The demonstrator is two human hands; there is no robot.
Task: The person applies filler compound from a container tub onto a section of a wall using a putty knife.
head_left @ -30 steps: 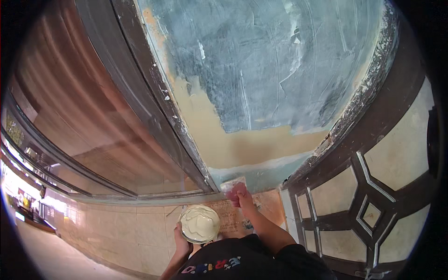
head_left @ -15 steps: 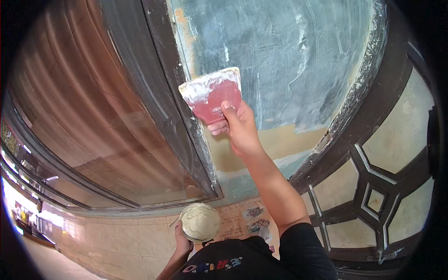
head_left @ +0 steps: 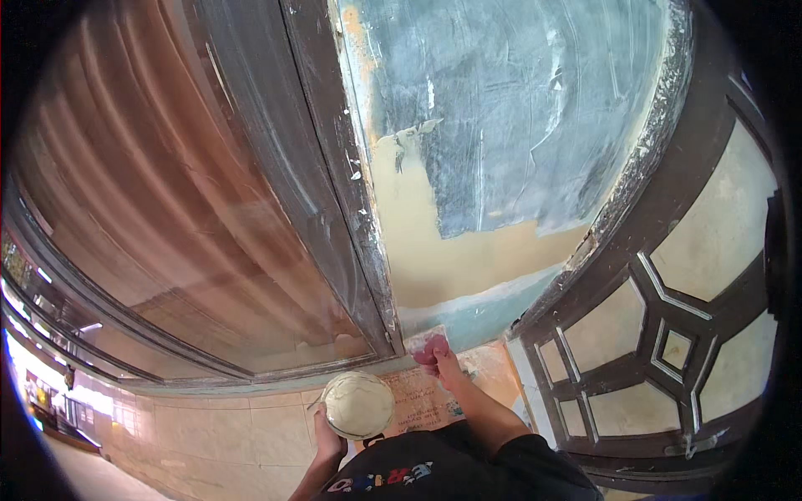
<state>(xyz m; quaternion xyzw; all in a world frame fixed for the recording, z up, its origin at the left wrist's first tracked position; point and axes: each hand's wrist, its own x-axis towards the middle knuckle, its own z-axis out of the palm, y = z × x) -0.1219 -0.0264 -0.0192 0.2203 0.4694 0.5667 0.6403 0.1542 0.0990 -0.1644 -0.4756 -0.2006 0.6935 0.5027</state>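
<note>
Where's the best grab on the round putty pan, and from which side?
From below, under its base. The putty pan sits level with its open top heaped with pale putty, so the top and rim are best kept free. The left hand cups it from underneath, while the right hand works the scraper at the wall.

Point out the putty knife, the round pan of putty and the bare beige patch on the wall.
putty knife [head_left: 428, 341], head view, red blade.
pan of putty [head_left: 358, 404], head view, putty surface.
beige patch [head_left: 434, 242], head view, its middle.

Rough, patchy plastered wall beside dark, glossy wooden frame.
</note>
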